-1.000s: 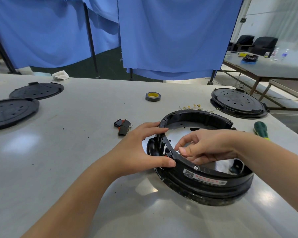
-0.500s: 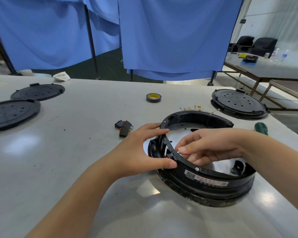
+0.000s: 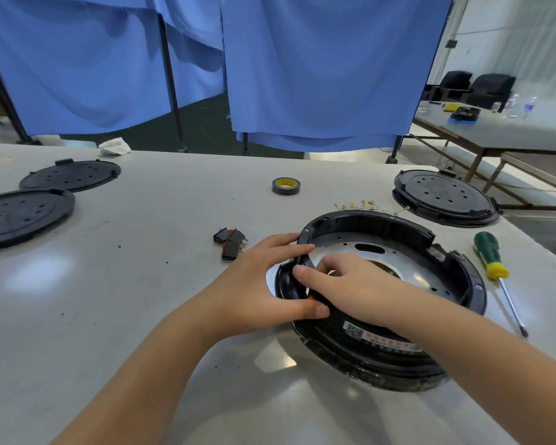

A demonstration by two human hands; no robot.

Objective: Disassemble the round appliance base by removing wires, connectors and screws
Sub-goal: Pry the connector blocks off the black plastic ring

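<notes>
Round black plastic base [image 3: 395, 345] with a shiny metal floor. Left hand [image 3: 254, 284] grips its rim, fingers curled; right hand [image 3: 350, 284] pinches something small and unidentifiable just inside.

Workshop setting: a grey bench [image 3: 142, 284] carrying a screwdriver [image 3: 491, 261], tape roll [image 3: 284, 185] and loose black covers [image 3: 71, 175], screened by blue curtains [image 3: 318, 75] on stands.

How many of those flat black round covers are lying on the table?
3. Two lie at the far left, one behind the other, which the frame edge cuts off. The third sits far right, beyond the base being held.
</notes>
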